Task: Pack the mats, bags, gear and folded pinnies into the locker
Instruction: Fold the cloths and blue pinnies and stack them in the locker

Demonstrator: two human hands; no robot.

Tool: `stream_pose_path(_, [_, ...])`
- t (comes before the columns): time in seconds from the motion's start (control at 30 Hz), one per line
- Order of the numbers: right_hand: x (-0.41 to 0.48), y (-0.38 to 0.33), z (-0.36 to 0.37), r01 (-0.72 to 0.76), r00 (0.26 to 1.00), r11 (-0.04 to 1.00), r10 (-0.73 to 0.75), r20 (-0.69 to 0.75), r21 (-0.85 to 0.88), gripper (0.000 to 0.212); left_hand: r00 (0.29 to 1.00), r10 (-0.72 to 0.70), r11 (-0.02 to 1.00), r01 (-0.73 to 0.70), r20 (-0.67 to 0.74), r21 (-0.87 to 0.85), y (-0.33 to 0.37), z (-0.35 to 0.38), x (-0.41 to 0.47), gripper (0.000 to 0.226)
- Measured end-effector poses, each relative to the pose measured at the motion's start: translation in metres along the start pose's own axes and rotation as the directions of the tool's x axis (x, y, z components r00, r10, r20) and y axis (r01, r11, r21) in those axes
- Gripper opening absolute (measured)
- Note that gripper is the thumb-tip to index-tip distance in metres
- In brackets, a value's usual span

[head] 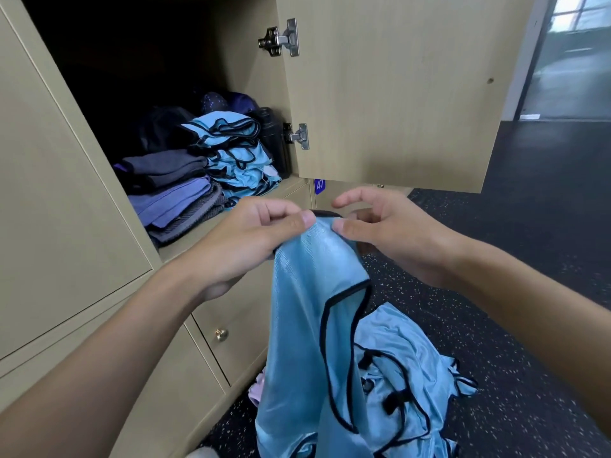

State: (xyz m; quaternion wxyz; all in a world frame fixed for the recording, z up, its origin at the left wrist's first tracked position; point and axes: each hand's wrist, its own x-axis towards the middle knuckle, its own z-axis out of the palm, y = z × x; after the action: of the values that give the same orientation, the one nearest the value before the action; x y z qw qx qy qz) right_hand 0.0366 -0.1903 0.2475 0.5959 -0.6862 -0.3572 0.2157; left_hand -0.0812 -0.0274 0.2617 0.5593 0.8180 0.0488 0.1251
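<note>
Two hands are holding one blue pinnie (310, 292) up by its top hem, in front of the open locker (231, 61). I am seeing the left hand (251, 239) pinching the hem between thumb and curled fingers. The right hand (390, 233) is gripping it just beside, thumb on the cloth, forefinger lifted free. Below, a heap of loose pinnies (406, 375) is lying on the floor (496, 325). Further in, folded pinnies (238, 160) are sitting stacked at the shelf's front right corner, with folded mats (175, 193) beside them along its front edge.
</note>
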Motion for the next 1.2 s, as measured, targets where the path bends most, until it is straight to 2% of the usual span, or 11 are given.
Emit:
stream_pose_path(0.1, [0.0, 0.001, 0.004, 0.018, 0.999, 0.998, -0.016, -0.045, 0.056, 0.032, 0.999, 0.012, 1.0, -0.013, -0.036, -0.025, 0.003, -0.001, 0.0, 0.021])
stream_pose_path(0.27, [0.001, 0.0, 0.01, 0.062, 0.993, 0.994, -0.052, -0.108, 0.091, 0.019, 0.992, 0.072, 0.997, -0.074, -0.105, -0.012, 0.0, 0.001, 0.001, 0.017])
stream_pose_path(0.4, [-0.001, 0.003, 0.016, 0.05, 0.998, 0.995, -0.052, -0.021, -0.092, 0.035, 0.951, 0.144, 0.982, -0.17, -0.272, -0.076, 0.001, 0.002, 0.004, 0.012])
stream_pose_path(0.53, [0.001, 0.008, 0.019, 0.116, 0.985, 0.959, -0.146, -0.096, -0.26, 0.006, 0.917, 0.171, 0.972, -0.216, -0.36, -0.088, 0.003, 0.003, 0.003, 0.009])
stream_pose_path(0.63, [0.003, 0.007, 0.018, 0.135, 0.973, 0.963, -0.174, -0.153, -0.234, 0.014, 0.898, 0.168, 0.972, -0.22, -0.406, -0.084, 0.004, 0.003, 0.004, 0.01])
stream_pose_path(0.7, [0.002, 0.004, 0.018, 0.157, 0.966, 0.966, -0.193, -0.171, -0.207, 0.012, 0.912, 0.124, 0.979, -0.177, -0.39, -0.104, 0.001, 0.004, 0.005, 0.027])
stream_pose_path(0.77, [0.002, 0.004, 0.019, 0.181, 0.961, 0.964, -0.215, -0.174, -0.194, 0.011, 0.94, 0.098, 0.991, -0.121, -0.328, -0.049, 0.0, 0.005, 0.004, 0.036])
stream_pose_path(0.87, [0.002, 0.006, 0.021, 0.215, 0.951, 0.964, -0.243, -0.19, -0.154, 0.007, 0.946, 0.173, 0.982, -0.144, -0.276, 0.122, 0.004, 0.008, 0.004, 0.007])
stream_pose_path(0.97, [0.0, 0.009, 0.027, 0.182, 0.971, 0.979, -0.194, -0.14, -0.097, 0.008, 0.904, 0.256, 0.963, -0.208, -0.343, 0.17, 0.008, 0.009, 0.006, 0.018])
stream_pose_path(1.03, [0.0, 0.012, 0.032, 0.158, 0.98, 0.978, -0.172, -0.096, -0.139, 0.009, 0.878, 0.284, 0.955, -0.223, -0.384, 0.197, 0.01, 0.008, 0.007, 0.019])
stream_pose_path(1.2, [0.003, 0.012, 0.037, 0.155, 0.979, 0.976, -0.172, -0.108, -0.151, 0.009, 0.814, 0.292, 0.951, -0.192, -0.501, 0.243, 0.01, 0.004, 0.009, 0.018])
